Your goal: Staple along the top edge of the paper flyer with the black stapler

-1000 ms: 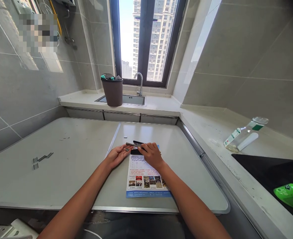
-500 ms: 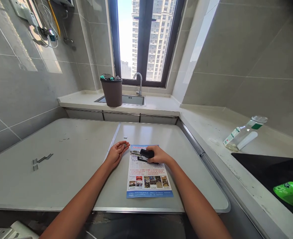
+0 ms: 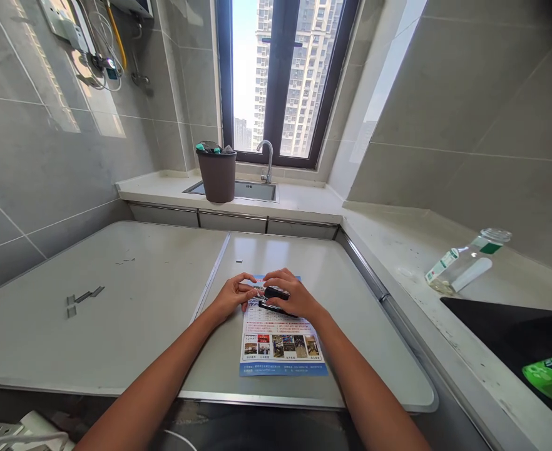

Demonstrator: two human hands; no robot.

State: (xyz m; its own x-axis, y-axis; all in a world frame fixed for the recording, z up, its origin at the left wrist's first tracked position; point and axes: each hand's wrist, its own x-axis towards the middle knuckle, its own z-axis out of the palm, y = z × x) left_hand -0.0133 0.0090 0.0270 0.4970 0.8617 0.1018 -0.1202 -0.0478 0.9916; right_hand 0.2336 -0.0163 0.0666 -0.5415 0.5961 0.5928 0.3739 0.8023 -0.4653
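Over one flyer (image 3: 283, 366), the right hand (image 3: 297, 295) grips one stapler (image 3: 276, 292); the left hand (image 3: 231, 297), half-curled at its tip, holds I can't tell what.

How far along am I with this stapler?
Partway, as far as I can judge. Done: the printed sheet lies flat and the stapler looks opened. In hand: the right hand holds the stapler; the left hand is at its metal end. Left: its black parts look unclosed, and gray strips lie loose. Whether it's loaded, I can't tell.
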